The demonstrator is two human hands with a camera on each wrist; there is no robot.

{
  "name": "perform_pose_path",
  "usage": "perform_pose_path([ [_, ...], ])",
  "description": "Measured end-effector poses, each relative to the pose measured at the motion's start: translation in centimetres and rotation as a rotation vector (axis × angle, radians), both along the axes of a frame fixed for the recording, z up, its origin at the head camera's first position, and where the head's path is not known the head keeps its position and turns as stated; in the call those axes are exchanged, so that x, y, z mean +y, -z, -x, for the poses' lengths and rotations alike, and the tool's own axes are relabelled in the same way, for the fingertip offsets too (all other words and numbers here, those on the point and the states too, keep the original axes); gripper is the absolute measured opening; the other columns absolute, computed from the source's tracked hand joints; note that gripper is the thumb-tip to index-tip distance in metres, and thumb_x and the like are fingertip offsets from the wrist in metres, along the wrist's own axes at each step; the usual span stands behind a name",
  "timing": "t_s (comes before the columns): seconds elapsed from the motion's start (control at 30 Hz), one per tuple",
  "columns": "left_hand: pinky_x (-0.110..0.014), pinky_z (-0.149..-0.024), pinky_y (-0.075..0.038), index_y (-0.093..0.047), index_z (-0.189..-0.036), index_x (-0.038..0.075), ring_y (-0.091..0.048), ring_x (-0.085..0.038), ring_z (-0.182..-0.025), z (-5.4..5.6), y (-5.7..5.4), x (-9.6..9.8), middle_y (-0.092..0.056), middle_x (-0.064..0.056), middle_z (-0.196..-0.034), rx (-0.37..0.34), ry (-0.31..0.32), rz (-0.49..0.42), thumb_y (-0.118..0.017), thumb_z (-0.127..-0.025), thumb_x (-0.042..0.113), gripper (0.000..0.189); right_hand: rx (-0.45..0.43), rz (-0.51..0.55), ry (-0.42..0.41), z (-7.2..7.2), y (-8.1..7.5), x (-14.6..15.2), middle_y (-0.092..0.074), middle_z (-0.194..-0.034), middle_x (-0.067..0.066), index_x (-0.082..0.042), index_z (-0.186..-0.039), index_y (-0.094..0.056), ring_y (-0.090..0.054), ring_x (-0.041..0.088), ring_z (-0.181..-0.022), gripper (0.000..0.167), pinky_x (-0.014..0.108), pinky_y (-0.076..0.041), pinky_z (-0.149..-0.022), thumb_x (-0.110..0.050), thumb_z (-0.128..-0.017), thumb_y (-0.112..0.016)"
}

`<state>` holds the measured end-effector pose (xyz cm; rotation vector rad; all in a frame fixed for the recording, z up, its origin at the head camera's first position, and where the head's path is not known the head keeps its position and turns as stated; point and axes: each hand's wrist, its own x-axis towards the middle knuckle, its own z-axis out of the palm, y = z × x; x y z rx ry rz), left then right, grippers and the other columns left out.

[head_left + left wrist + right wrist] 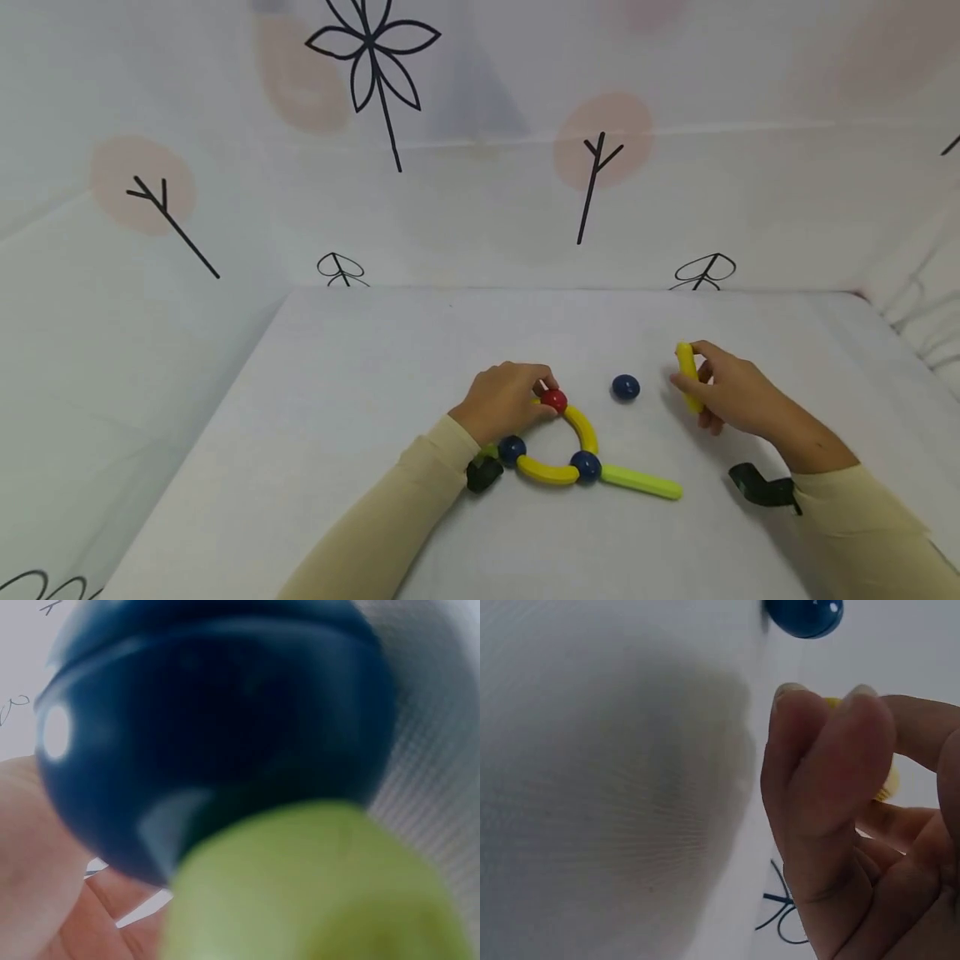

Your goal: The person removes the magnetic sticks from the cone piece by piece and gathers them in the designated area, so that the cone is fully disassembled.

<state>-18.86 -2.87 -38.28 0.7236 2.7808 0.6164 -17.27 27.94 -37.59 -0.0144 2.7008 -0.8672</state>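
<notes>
In the head view my left hand pinches a red ball at the top of a ring of magnetic pieces. Curved yellow rods and two blue balls form the rest of that ring. A straight light-green rod sticks out to the right; another green rod meets the left blue ball, close up in the left wrist view. My right hand holds a yellow rod between thumb and fingers, raised above the table. In the right wrist view, fingers mostly hide that rod.
A loose blue ball lies between the ring and my right hand. The white table ends at a cloth wall with printed plants. Dark wrist devices sit at both sleeves.
</notes>
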Motion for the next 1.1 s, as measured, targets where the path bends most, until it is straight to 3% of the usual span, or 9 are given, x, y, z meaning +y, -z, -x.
perform_pose_path([
  [0.2, -0.024, -0.075, -0.047, -0.07, -0.113, 0.024, -0.062, -0.008, -0.089, 0.0, 0.1, -0.1, -0.074, 0.008, -0.104, -0.01, -0.001, -0.002, -0.079, -0.086, 0.034, 0.029, -0.065, -0.044, -0.011, 0.2, 0.9, 0.2, -0.057, -0.087, 0.014, 0.007, -0.149, -0.024, -0.06, 0.017, -0.057, 0.079, 0.034, -0.054, -0.055, -0.038, -0.098, -0.063],
  [0.57, -0.025, -0.077, -0.048, -0.07, -0.113, 0.025, -0.063, -0.007, -0.091, 0.1, 0.1, -0.2, -0.074, 0.008, -0.104, -0.022, -0.008, -0.007, -0.079, -0.086, 0.033, 0.03, -0.122, -0.111, -0.008, 0.4, 1.6, -0.1, -0.057, -0.086, 0.013, 0.009, -0.15, -0.024, -0.059, 0.018, -0.057, 0.081, 0.033, -0.054, -0.054, -0.034, -0.096, -0.067],
  [0.93, -0.025, -0.077, -0.047, -0.07, -0.113, 0.026, -0.062, -0.007, -0.091, 0.1, 0.2, -0.1, -0.074, 0.009, -0.103, -0.03, -0.008, -0.006, -0.079, -0.086, 0.034, 0.029, -0.12, -0.111, 0.005, 0.3, 1.9, -0.2, -0.057, -0.09, 0.014, 0.001, -0.151, -0.025, -0.059, 0.018, -0.057, 0.078, 0.032, -0.053, -0.053, -0.032, -0.096, -0.068],
  [1.1, -0.025, -0.076, -0.047, -0.07, -0.112, 0.025, -0.062, -0.008, -0.091, 0.2, 0.3, -0.2, -0.074, 0.008, -0.103, -0.015, -0.005, -0.008, -0.08, -0.086, 0.033, 0.029, -0.069, -0.156, 0.013, 0.1, 1.6, -0.1, -0.059, -0.089, 0.015, 0.0, -0.15, -0.026, -0.058, 0.018, -0.058, 0.078, 0.031, -0.05, -0.052, -0.045, -0.097, -0.062],
])
